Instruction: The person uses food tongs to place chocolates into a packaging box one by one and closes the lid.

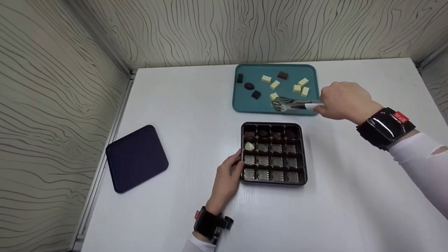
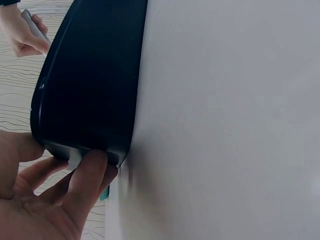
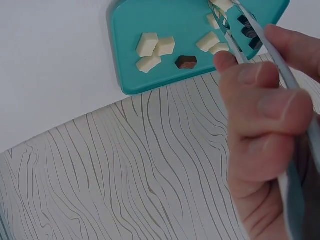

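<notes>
My right hand (image 1: pixel 344 99) grips a pair of metal tongs (image 1: pixel 297 104) with pale handles, held over the near edge of a teal tray (image 1: pixel 241 105). In the right wrist view, a white chocolate piece (image 3: pixel 223 4) shows between the tong tips. My left hand (image 1: pixel 225 178) rests its fingers and thumb against the left wall of a dark chocolate box (image 1: pixel 305 157), also seen from the side in the left wrist view. The box has a gridded insert; dark chocolates (image 1: pixel 263 133) fill its far row, and one white chocolate (image 1: pixel 249 146) sits in the left compartment of the second row.
On the tray lie several white chocolates (image 1: pixel 296 88), a brown chocolate (image 1: pixel 282 75) and dark chocolates (image 1: pixel 249 86). A dark square lid (image 1: pixel 137 158) lies at the left of the white table (image 1: pixel 196 105). Patterned walls (image 1: pixel 196 31) stand behind and beside the table.
</notes>
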`<act>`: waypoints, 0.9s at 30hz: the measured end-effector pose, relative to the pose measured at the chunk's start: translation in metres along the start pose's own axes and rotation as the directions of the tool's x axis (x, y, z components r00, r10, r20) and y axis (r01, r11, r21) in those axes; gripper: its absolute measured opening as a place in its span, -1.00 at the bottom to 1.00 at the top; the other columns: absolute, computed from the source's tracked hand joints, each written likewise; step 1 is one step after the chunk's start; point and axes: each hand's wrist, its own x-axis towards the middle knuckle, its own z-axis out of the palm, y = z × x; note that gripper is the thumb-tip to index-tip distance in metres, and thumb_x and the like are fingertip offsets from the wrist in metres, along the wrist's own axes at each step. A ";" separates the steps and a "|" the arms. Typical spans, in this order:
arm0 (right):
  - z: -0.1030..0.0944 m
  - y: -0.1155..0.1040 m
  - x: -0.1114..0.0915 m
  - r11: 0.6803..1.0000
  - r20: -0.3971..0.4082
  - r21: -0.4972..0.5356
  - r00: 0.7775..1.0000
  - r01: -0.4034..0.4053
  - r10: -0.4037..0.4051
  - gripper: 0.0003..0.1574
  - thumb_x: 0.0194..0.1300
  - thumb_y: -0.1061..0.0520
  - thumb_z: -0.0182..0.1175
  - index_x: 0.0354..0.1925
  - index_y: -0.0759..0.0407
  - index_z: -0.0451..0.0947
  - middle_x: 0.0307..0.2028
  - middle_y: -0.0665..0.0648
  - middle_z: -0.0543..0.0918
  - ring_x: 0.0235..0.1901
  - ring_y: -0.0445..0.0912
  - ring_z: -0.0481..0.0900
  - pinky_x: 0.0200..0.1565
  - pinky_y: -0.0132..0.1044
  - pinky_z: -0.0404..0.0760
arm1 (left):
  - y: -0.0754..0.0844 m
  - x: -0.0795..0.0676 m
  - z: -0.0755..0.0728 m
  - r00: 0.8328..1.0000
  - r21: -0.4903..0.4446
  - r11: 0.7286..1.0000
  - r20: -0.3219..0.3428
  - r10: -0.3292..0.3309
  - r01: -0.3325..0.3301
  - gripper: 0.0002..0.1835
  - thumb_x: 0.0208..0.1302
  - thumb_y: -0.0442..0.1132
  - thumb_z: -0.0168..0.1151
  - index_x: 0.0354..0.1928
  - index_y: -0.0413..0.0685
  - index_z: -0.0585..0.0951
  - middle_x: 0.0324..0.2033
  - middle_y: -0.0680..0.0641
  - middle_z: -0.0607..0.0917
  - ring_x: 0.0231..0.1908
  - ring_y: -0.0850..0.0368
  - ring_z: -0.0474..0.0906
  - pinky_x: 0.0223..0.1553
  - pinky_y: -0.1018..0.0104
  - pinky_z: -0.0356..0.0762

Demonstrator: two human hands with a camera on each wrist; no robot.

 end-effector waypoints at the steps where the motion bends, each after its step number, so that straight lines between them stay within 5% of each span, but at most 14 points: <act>1: 0.000 0.000 0.000 1.000 -0.002 -0.001 1.000 0.001 -0.001 -0.50 0.35 0.01 0.30 -0.66 0.17 0.44 -0.68 -0.04 0.25 -0.62 -0.11 0.29 -0.63 -0.32 0.24 | 0.000 0.000 0.000 1.000 -0.002 1.000 0.002 -0.003 0.003 -0.48 0.61 -0.16 0.11 0.51 -0.10 0.43 0.35 -0.18 0.65 0.42 -0.11 0.54 0.57 -0.05 0.39; 8: -0.001 0.003 -0.004 1.000 -0.006 -0.006 1.000 0.010 -0.010 -0.57 0.35 0.01 0.31 -0.58 0.24 0.58 -0.68 0.01 0.36 -0.60 -0.09 0.35 -0.63 -0.29 0.31 | 0.002 0.000 0.001 1.000 -0.022 1.000 0.004 -0.004 0.004 -0.48 0.61 -0.17 0.11 0.51 -0.11 0.43 0.34 -0.17 0.66 0.42 -0.09 0.55 0.57 -0.04 0.39; 16: -0.022 0.003 -0.026 0.999 0.027 -0.008 0.998 0.052 -0.051 -0.67 0.35 -0.01 0.33 -0.24 0.23 0.82 -0.59 0.03 0.62 -0.56 -0.09 0.46 -0.58 -0.24 0.41 | 0.002 0.000 0.001 1.000 -0.016 1.000 -0.004 -0.001 0.001 -0.49 0.60 -0.18 0.12 0.50 -0.10 0.45 0.36 -0.18 0.65 0.41 -0.11 0.56 0.57 -0.04 0.40; 27: -0.038 -0.016 -0.063 0.978 0.047 -0.070 0.980 0.197 -0.194 -0.81 0.31 -0.04 0.40 -0.41 -0.02 0.75 -0.65 -0.09 0.51 -0.60 -0.17 0.38 -0.56 -0.28 0.36 | 0.001 -0.001 0.001 1.000 -0.012 1.000 -0.016 0.020 -0.020 -0.50 0.60 -0.19 0.12 0.49 -0.14 0.46 0.34 -0.22 0.65 0.38 -0.15 0.58 0.53 -0.08 0.44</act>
